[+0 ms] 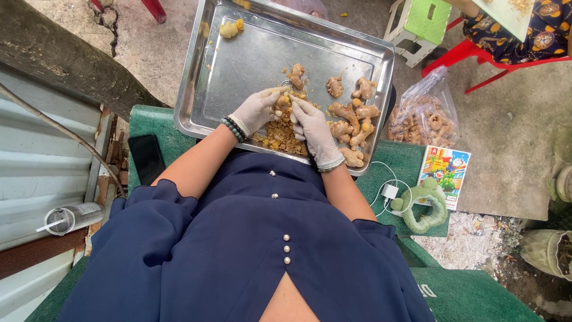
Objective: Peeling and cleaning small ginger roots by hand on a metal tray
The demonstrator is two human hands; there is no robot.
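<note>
Bare tray left of gloved hands gripping ginger.

Clear bag of ginger; colourful flat box below; dark phone left.

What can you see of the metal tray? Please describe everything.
The tray is rectangular, shiny steel with a raised rim. It lies tilted on the person's lap. Ginger pieces crowd its right side, peelings its near edge, and peeled bits lie far left. Both gloved hands work over it.
</note>
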